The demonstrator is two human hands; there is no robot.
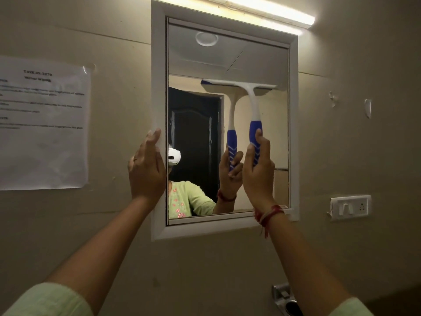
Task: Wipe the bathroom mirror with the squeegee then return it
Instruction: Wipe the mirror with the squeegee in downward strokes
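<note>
A white-framed mirror (293, 124) hangs on the beige wall. My right hand (258, 172) is shut on the blue grip of a white and blue squeegee (252, 99). Its blade lies flat across the glass in the upper right part, about a third of the way down. My left hand (145, 169) rests on the frame's left edge with fingers curled over it. The glass reflects the squeegee, my arm and a dark door.
A lit tube light (268, 12) runs above the mirror. A taped paper sheet (43, 124) hangs on the wall at left. A white switch plate (349, 207) sits at right. A metal holder (283, 297) sticks out of the wall below the mirror.
</note>
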